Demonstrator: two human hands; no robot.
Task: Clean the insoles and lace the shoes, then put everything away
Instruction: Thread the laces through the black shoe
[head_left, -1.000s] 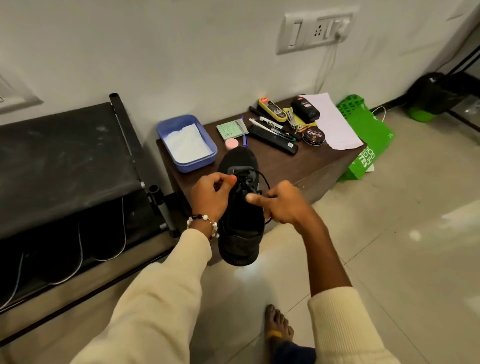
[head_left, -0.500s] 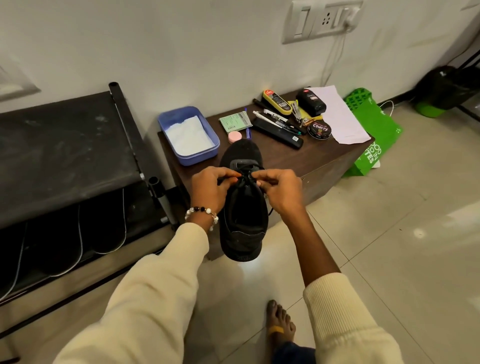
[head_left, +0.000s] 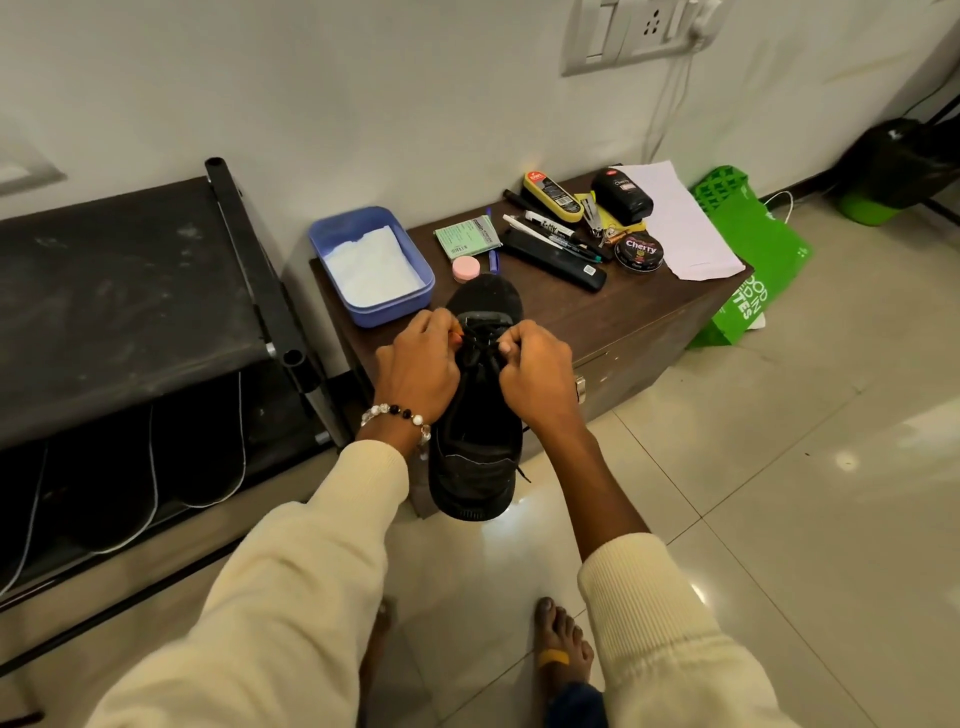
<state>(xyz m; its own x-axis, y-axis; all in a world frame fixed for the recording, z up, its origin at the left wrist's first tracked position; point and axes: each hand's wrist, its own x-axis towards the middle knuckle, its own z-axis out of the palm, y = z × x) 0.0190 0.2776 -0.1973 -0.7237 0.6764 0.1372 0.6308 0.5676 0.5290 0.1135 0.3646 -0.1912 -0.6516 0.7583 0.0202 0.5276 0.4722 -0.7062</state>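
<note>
Your left hand (head_left: 418, 364) and right hand (head_left: 537, 371) each pinch the lace (head_left: 480, 338) over the tongue of the black shoe (head_left: 475, 431). The shoe's toe rests on the counter (head_left: 623, 312), just beside the blue tray (head_left: 371, 265); its heel overhangs the floor.

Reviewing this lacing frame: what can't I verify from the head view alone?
- How the lace is threaded: both the left hand and right hand cover the eyelets of the black shoe.
- Whether an insole is inside the shoe: the opening is dark.
- Small print on the green card: too small.
- The other shoe: not in view.
</note>
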